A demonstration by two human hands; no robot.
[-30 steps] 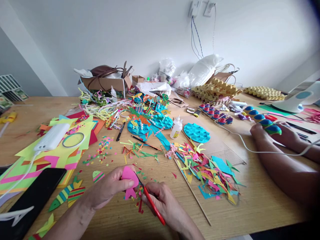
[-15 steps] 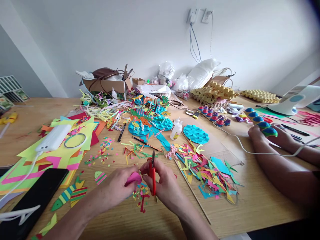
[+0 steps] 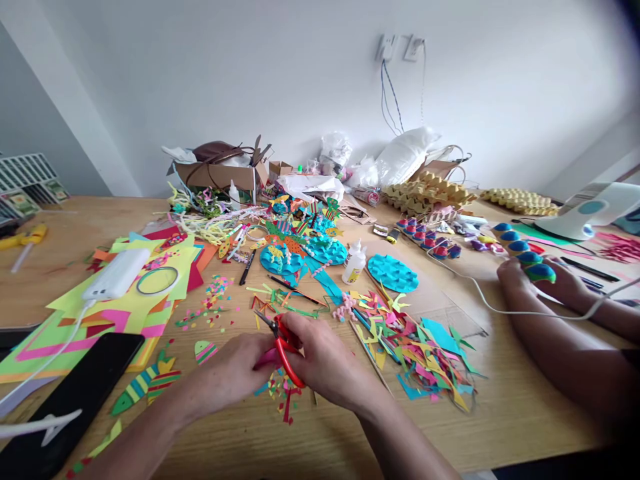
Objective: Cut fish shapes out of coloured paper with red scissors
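My left hand [image 3: 240, 370] is closed on a piece of magenta paper [image 3: 267, 358], most of it hidden by the fingers. My right hand [image 3: 320, 357] grips red-handled scissors [image 3: 289, 360], whose dark blades point up and to the left, above the left hand's fingertips. Both hands nearly touch over a small heap of coloured paper bits [image 3: 286, 388] on the wooden table [image 3: 320, 440]. Left of my left hand lie striped paper fish [image 3: 205, 351].
Paper scraps [image 3: 430, 353] and a thin stick [image 3: 373, 360] lie right. Beyond are glue bottles [image 3: 354, 261] and a blue egg-carton piece [image 3: 393, 273]. Another person's hands [image 3: 520, 277] hold a painted carton strip at far right. A black phone [image 3: 85, 393] lies left.
The scissors have turned from pointing up to pointing up-left, towards my left hand. My right hand has rolled over with them. The view has shifted slightly.
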